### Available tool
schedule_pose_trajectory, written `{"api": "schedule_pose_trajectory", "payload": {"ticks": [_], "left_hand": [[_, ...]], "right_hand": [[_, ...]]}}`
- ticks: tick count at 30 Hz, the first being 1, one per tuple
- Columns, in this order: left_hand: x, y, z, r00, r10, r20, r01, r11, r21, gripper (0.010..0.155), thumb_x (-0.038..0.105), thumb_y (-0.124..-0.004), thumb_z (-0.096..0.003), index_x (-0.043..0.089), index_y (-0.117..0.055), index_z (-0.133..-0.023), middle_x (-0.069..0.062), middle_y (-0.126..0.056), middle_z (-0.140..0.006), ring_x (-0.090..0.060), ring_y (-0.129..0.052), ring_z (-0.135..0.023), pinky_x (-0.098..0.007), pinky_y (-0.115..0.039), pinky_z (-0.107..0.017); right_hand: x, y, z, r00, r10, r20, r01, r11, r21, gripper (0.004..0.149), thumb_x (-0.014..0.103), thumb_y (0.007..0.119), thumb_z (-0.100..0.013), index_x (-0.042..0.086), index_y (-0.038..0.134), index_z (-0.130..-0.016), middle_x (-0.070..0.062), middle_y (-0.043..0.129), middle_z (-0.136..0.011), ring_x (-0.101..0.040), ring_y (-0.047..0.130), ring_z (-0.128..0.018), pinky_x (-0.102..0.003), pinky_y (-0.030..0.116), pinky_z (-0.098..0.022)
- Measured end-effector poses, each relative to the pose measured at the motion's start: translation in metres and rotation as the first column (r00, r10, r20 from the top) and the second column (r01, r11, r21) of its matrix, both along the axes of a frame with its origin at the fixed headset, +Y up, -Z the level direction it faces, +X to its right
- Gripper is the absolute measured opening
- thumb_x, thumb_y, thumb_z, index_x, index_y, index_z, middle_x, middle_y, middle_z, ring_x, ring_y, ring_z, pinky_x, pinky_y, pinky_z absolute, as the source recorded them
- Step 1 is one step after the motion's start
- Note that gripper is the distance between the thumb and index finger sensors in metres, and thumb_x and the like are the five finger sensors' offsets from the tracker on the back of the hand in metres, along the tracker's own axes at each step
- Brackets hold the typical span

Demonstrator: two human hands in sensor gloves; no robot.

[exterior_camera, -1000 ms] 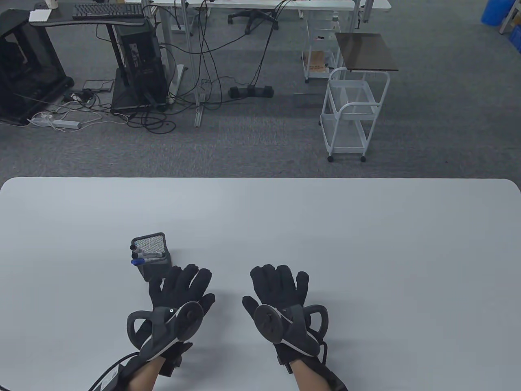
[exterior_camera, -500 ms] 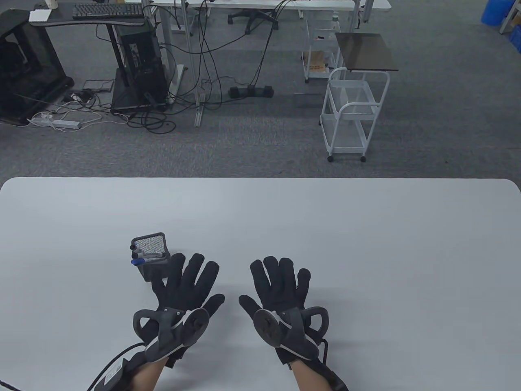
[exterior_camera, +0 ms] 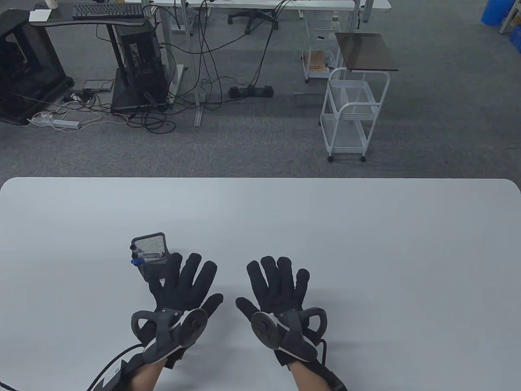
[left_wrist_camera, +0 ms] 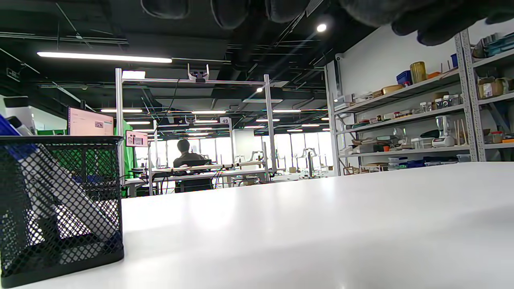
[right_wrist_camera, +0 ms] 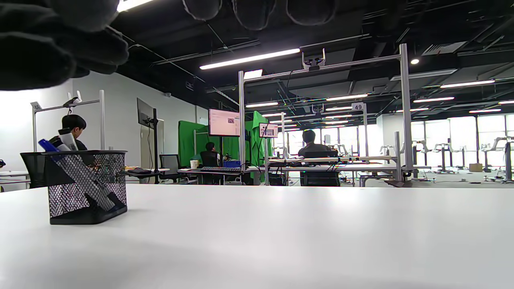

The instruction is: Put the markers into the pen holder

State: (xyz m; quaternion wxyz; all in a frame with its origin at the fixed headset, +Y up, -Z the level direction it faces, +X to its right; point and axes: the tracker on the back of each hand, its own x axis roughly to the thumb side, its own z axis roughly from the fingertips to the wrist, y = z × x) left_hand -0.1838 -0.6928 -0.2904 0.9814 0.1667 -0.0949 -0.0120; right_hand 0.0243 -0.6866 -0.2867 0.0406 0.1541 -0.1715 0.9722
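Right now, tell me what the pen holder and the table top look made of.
Pen holder: black wire mesh, likely metal with a matte coating; the leaning markers show through its fine perforations. Table top: smooth white surface with a soft sheen, probably laminate; ceiling light reflects faintly in the wrist views.

A white sign (right_wrist_camera: pixel 357 106) reading "49" hangs on the far metal frame; the left wrist view shows the same sign (left_wrist_camera: pixel 225 120) too.

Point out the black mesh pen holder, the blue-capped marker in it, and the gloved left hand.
black mesh pen holder (right_wrist_camera: pixel 105 180), right wrist view, on its front mesh wall.
blue-capped marker (exterior_camera: pixel 136 262), table view, on the blue cap.
gloved left hand (exterior_camera: pixel 185 285), table view, on the back of the hand.
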Motion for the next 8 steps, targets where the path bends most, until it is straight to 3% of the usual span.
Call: {"api": "schedule_pose_trajectory", "payload": {"ticks": [8], "left_hand": [[-0.0004,0.0003,0.0001,1.000,0.004,0.001,-0.004,1.000,-0.003,0.071,0.067,-0.054,-0.0572,0.045,-0.030,-0.120,0.003,-0.028,-0.134,-0.045,-0.028,-0.127,-0.078,-0.025,-0.080]], "right_hand": [[-0.0006,0.0004,0.0007,1.000,0.006,0.001,-0.006,1.000,0.000,0.079,0.066,0.052,-0.060,0.023,0.027,-0.122,-0.017,0.027,-0.129,-0.053,0.034,-0.117,-0.073,0.020,-0.073]]}}
